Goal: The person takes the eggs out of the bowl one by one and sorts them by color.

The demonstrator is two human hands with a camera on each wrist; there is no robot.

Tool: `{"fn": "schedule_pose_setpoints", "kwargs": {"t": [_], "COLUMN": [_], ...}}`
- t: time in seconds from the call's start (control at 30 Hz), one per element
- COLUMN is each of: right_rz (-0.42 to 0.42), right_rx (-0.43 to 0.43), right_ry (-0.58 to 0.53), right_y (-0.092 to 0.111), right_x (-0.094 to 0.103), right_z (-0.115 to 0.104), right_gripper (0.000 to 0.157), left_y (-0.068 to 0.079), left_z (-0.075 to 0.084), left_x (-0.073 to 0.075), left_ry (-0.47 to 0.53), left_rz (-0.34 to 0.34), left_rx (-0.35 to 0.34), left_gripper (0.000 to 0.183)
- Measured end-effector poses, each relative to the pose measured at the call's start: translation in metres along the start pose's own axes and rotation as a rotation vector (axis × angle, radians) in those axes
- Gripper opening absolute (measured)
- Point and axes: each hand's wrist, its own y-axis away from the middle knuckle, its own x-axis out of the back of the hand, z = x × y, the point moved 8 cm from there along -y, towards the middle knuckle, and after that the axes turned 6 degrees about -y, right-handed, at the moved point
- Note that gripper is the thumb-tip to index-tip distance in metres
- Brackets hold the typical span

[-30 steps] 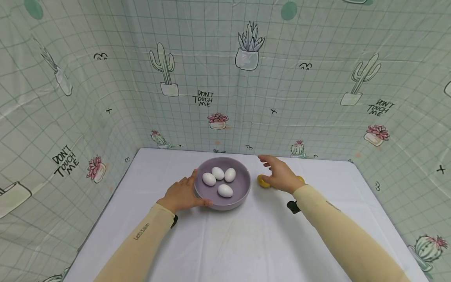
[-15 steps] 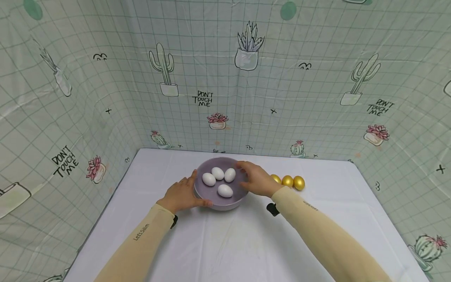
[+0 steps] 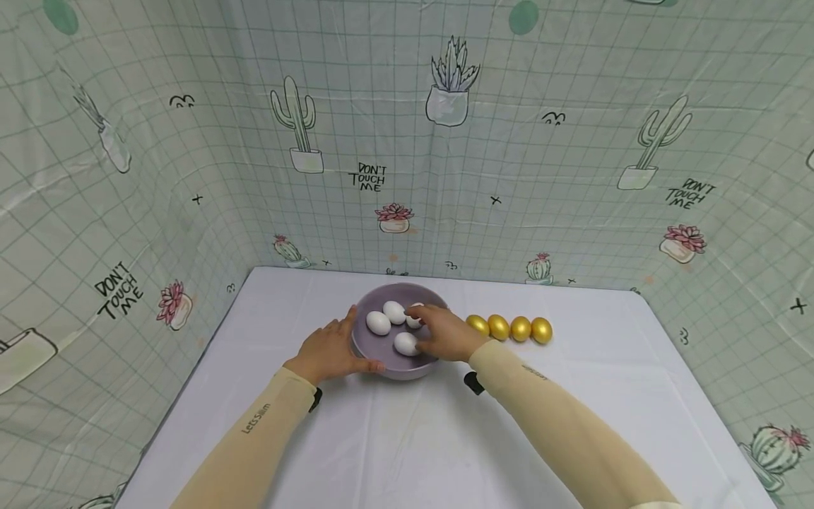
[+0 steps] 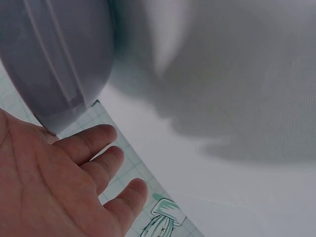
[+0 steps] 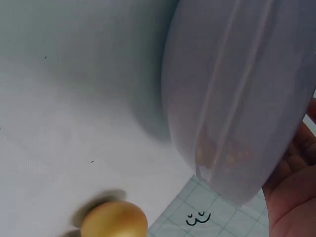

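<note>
A mauve bowl (image 3: pixel 407 373) stands on the white table with several white eggs inside. My left hand (image 3: pixel 327 351) rests against its left side, thumb along the near rim. Loose fingers show beside the bowl wall (image 4: pixel 64 59) in the left wrist view. Over the bowl's right rim reaches my right hand (image 3: pixel 453 334), fingers spread. Its fingertips are over the right-hand white egg (image 3: pixel 416 319), partly hiding it, and its thumb is by the nearest white egg (image 3: pixel 405 344). Two more white eggs, one at left (image 3: pixel 378 323) and one behind (image 3: pixel 394 312), lie apart from the hand.
Several golden eggs (image 3: pixel 520 328) lie in a row on the table (image 3: pixel 610 396) right of the bowl. One golden egg (image 5: pixel 114 221) shows in the right wrist view. A patterned cloth (image 3: pixel 496 155) surrounds the table at the back and sides.
My right hand has moved left from above the golden eggs, across the bowl's rim and in among the white eggs. The golden row has come into sight. My left hand stays put.
</note>
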Motion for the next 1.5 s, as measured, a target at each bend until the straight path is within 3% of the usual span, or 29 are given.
{"fn": "schedule_pose_setpoints", "kwargs": {"t": [0.4, 0.67, 1.03, 1.5], "right_rz": [-0.033, -0.049, -0.103, -0.135], "right_rx": [-0.018, 0.019, 0.003, -0.001], "right_ry": [0.016, 0.042, 0.124, 0.125], "right_y": [-0.009, -0.013, -0.017, -0.024], "right_x": [-0.013, -0.02, -0.026, -0.032], "right_z": [0.003, -0.001, -0.003, -0.002], "right_gripper": [0.058, 0.054, 0.047, 0.043], "left_y": [-0.001, -0.001, 0.0, -0.002], "left_z": [0.0, 0.0, -0.001, -0.002], "left_x": [0.0, -0.002, -0.001, -0.002], "left_ry": [0.001, -0.007, -0.006, -0.011], "left_rz": [-0.003, -0.006, -0.004, 0.001], "left_rx": [0.011, 0.009, 0.009, 0.006], "left_gripper": [0.135, 0.135, 0.134, 0.135]}}
